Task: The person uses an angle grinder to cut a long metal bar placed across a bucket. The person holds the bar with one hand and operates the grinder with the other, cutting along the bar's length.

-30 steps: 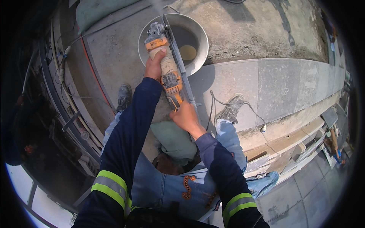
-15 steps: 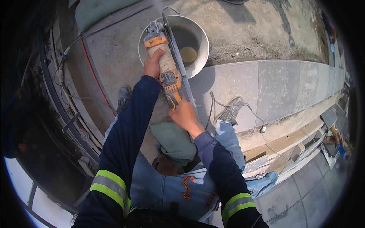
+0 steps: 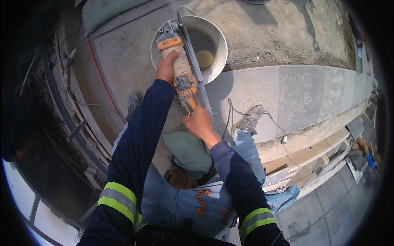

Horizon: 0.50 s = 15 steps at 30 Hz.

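Observation:
Both my hands are wrapped around a dusty orange and black angle grinder. My left hand closes on its taped front body, just behind the head. Lower down, my right hand grips the rear handle. The cutting disc appears edge-on at the right of the grinder head. Along the grinder's right side runs a narrow grey slab, its far end by the disc; whether they touch, I cannot tell. Beyond it stands a white bucket with murky liquid and a round yellowish thing inside.
A green sack-like bundle lies between my legs. My boots are on either side. A black cable loops past my right boot to a plug. An orange cord runs at left. Grey paving slabs and stacked boards are at right.
The pale dust plume beyond the disc has thinned. My hands and the grinder hold nearly the same place, with only a slight shift in the view.

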Available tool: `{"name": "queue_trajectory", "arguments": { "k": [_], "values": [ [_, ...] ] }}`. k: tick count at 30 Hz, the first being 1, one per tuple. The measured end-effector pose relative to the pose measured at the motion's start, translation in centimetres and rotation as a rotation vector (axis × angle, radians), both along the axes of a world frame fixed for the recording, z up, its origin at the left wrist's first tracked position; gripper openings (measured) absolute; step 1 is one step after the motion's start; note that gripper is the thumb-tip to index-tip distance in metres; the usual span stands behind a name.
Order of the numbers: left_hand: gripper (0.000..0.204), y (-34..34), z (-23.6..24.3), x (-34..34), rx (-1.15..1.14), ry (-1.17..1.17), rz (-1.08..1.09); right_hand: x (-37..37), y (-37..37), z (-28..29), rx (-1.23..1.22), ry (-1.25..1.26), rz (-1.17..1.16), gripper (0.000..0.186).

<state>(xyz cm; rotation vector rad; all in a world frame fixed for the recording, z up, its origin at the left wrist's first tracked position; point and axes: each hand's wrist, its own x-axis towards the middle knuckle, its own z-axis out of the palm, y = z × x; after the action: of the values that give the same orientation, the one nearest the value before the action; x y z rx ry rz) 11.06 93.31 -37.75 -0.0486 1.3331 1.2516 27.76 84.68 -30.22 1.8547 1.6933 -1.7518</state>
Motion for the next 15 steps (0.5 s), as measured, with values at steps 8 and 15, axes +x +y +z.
{"name": "queue_trajectory", "arguments": {
  "k": [8,15],
  "values": [
    [0.043,-1.3,0.2,0.9,-0.001,-0.001,0.012,0.9,-0.9,0.8,-0.031,-0.012,-0.006,0.052],
    [0.042,-2.6,0.0,1.5,0.019,0.057,0.003,1.7,-2.1,0.9,-0.031,-0.001,-0.015,0.051]
  ]
}}
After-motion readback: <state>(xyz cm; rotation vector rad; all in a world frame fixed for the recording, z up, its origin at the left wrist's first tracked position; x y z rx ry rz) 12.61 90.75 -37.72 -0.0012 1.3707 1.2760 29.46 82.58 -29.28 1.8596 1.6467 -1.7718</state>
